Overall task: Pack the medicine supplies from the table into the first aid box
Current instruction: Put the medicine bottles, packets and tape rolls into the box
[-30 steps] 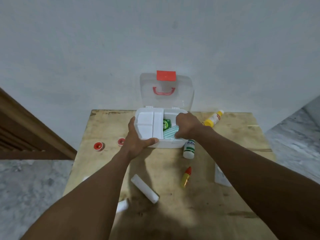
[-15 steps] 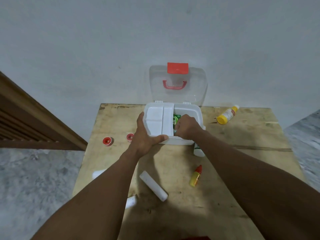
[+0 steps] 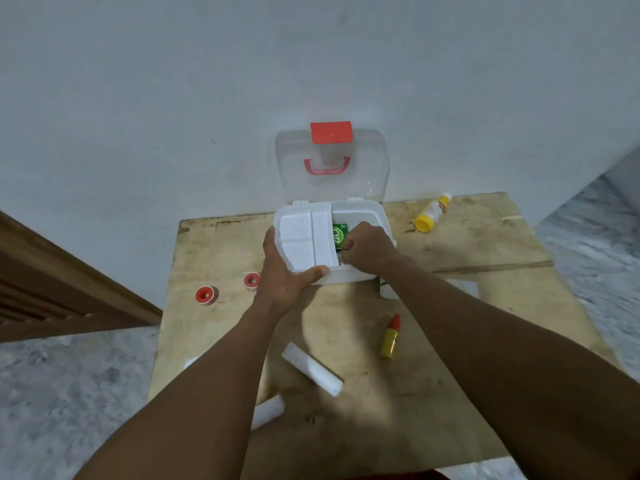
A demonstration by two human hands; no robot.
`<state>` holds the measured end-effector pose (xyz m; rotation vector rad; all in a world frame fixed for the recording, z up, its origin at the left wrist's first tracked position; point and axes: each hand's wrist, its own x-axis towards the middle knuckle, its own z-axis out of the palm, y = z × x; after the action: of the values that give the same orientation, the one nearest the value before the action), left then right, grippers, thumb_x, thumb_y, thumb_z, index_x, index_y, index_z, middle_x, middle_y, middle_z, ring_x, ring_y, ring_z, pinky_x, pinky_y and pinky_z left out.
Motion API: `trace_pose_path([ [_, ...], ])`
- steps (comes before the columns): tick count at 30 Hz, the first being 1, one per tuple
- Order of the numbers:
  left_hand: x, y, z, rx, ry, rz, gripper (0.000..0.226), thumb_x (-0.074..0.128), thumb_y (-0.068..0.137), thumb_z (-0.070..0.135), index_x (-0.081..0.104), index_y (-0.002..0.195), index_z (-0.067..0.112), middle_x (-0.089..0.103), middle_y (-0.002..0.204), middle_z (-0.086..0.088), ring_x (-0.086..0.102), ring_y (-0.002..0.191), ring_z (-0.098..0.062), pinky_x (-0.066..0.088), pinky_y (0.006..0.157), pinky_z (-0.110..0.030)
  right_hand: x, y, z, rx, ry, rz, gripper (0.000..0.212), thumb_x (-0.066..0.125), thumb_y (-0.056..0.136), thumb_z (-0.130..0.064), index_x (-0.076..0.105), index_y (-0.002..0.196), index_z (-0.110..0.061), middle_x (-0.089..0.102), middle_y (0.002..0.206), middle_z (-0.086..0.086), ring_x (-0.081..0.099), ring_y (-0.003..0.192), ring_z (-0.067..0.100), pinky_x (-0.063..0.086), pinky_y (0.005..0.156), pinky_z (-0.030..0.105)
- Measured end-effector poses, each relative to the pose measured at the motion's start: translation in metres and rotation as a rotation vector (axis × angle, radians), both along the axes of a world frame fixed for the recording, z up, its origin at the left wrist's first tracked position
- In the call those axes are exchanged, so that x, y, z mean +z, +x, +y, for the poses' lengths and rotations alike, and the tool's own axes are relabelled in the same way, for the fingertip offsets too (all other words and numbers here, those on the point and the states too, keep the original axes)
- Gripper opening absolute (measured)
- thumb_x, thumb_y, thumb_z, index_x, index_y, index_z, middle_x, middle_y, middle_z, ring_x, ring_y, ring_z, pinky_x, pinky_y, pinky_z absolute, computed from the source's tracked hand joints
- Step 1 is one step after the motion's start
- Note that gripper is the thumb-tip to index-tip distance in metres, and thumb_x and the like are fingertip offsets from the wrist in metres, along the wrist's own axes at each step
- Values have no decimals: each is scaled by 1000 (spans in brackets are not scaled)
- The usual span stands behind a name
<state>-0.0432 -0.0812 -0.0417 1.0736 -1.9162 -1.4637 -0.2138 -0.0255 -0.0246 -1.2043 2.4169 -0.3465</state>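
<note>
The white first aid box (image 3: 377, 211) stands at the table's far edge, its clear lid (image 3: 332, 188) with red latch and handle raised against the wall. A white divided tray (image 3: 301, 240) covers its left half. A green packet (image 3: 339, 233) lies in the open right half. My left hand (image 3: 284, 278) grips the box's front left corner. My right hand (image 3: 370, 251) is inside the right half, fingers curled over a teal packet that they hide almost fully.
On the wooden table (image 3: 485, 244) lie a yellow bottle (image 3: 431, 213), a small yellow dropper (image 3: 390, 337), two white rolls (image 3: 311, 368) (image 3: 268, 410), two red tape spools (image 3: 205, 295) (image 3: 251, 280), and a white bottle (image 3: 389, 291) half hidden behind my right arm.
My right hand has pushed deeper into the box's right half, and the teal packet seen under it before is now covered. The left hand keeps its grip on the box.
</note>
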Motion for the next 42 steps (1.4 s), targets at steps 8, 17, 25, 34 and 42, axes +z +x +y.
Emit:
trace_pose_path([
  [8,-3,-1,-2,-53,-67,47,90,86,69,19,24,134,23,42,115,24,40,101,28,39,72,6,28,-3,45,-138,-299,32,16,60,83,-7,75,86,-1,74,97,15,68,91,34,54,82,42],
  [17,-4,1,0,-47,-27,78,92,85,69,14,23,136,24,44,122,13,44,102,20,41,73,-3,28,-18,82,-451,-214,6,28,62,87,-12,66,113,-7,66,118,15,60,109,34,49,92,37],
  [25,-9,-2,-3,-10,-9,42,95,86,69,16,23,140,21,42,126,8,46,104,10,42,77,-5,3,-40,76,-336,20,-232,62,68,89,-27,42,142,-13,50,142,12,48,129,30,42,101,37],
  [34,-5,-5,-3,-17,22,16,100,88,68,21,22,143,24,41,131,11,42,106,24,43,75,1,-5,-78,53,-185,118,-562,70,78,74,-13,46,137,-17,58,123,7,61,110,30,56,90,51],
  [42,-1,-5,0,-20,27,13,97,84,70,18,21,144,25,40,126,22,41,109,21,45,76,-2,-6,-80,65,-268,-28,-616,75,80,72,-6,40,134,-21,53,120,10,60,107,30,58,84,52],
])
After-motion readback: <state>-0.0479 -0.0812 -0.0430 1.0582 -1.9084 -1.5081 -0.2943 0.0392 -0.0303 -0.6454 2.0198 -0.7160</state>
